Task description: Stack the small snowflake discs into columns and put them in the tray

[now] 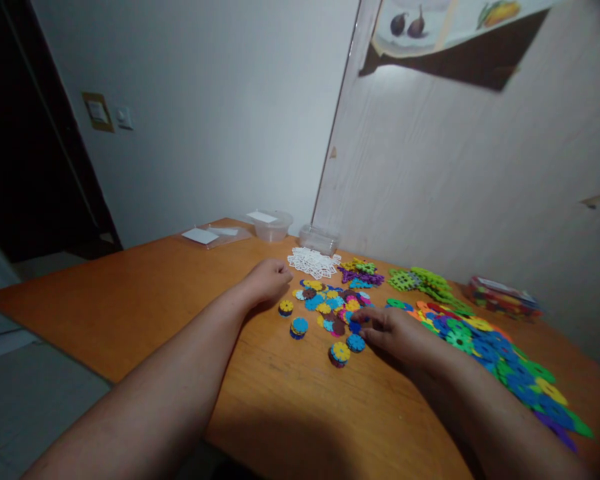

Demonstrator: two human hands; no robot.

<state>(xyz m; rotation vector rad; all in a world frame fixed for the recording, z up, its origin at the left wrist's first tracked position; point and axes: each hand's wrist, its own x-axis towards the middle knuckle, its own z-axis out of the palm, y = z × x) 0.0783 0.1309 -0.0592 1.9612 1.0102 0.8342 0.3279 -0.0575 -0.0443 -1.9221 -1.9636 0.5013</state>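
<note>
My left hand (267,282) rests on the table with its fingers curled in, left of a loose pile of small notched flower-shaped discs (325,303) in blue, yellow, brown and pink. What it holds, if anything, is hidden. My right hand (393,332) is at the pile's right edge, thumb and forefinger apart around a dark blue disc (355,327); no grip on it shows. In front of the pile stand small stacks of discs: a yellow-topped stack (285,307), a blue-topped stack (299,327), another yellow-topped stack (339,353), and a blue stack (356,343) near my right thumb.
White lattice pieces (314,263), purple and yellow pieces (361,273) and green pieces (423,281) lie behind. Larger coloured discs (500,360) spread beneath my right forearm. A clear bowl (273,230), a clear box (319,240) and a plastic bag (217,235) are near the wall.
</note>
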